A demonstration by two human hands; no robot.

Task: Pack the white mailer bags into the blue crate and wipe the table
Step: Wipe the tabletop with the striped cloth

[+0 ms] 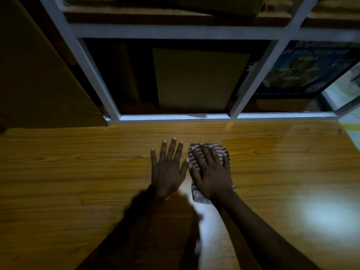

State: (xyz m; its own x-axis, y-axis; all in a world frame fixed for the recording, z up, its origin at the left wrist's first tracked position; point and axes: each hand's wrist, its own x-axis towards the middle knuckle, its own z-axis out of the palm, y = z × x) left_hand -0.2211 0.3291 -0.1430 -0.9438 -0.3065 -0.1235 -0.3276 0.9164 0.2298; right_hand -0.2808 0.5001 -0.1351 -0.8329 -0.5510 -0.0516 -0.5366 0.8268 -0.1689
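Hands, two, I see mid-table (78, 172): left hand (168, 168) flat, fingers spread, holding nothing. Just at its 3 o'clock, right hand (211, 173) presses straight-fingered on one striped cloth (221, 150). At 12 o'clock, one grey shelf frame (175, 116), one cardboard panel (194, 78) behind.

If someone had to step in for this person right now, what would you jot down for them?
Left hand: open, flat on the wooden table, fingers spread, holding nothing.
Right hand: lying flat on the striped cloth, pressing it to the tabletop right beside the left hand.
Job's things: no white mailer bags and no blue crate in view, so the packing cannot be confirmed from here.
Done: the cloth is on the table, towards its far edge.
Left: wipe the table; which parts are already wiped cannot be told. Then check the bags.
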